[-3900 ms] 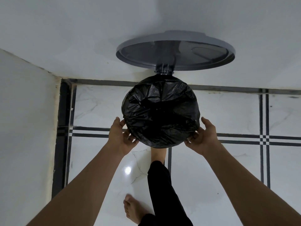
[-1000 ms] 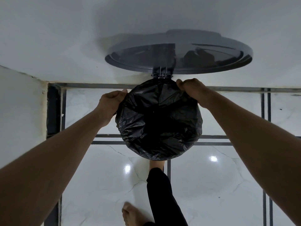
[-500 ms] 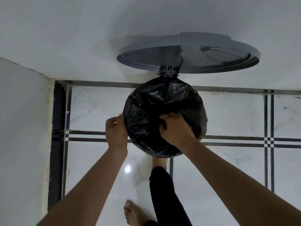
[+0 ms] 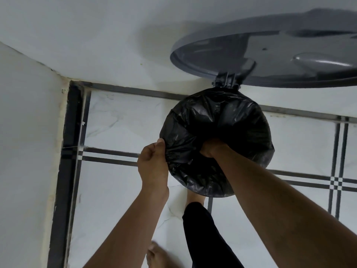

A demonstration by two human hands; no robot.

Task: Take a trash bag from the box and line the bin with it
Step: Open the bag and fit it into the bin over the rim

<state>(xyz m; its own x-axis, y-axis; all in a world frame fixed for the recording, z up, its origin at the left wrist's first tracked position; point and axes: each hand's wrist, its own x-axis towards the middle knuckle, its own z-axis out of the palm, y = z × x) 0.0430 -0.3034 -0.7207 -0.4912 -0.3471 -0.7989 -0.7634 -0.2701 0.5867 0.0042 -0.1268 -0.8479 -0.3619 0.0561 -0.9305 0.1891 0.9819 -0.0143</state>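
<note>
A black trash bag (image 4: 241, 128) is stretched over the mouth of the round bin, hiding the bin's body. Behind it the grey lid (image 4: 251, 60) stands open on its hinge (image 4: 226, 82). My left hand (image 4: 152, 163) pinches the gathered edge of the bag at the rim's left side. My right hand (image 4: 211, 148) is pushed down into the hollow of the bag, so only the wrist and the back of the hand show and the fingers are hidden. The box of bags is out of view.
The bin stands on white marble tiles with dark stripes, near a corner. A white wall (image 4: 25, 151) runs along the left and another behind the lid. A bare foot (image 4: 195, 198) rests at the bin's base, below a black trouser leg (image 4: 202, 238).
My right hand has sunk from the top of the bag deeper into the bin. My left hand stays at the left rim, holding the bag's edge. The view has shifted left.
</note>
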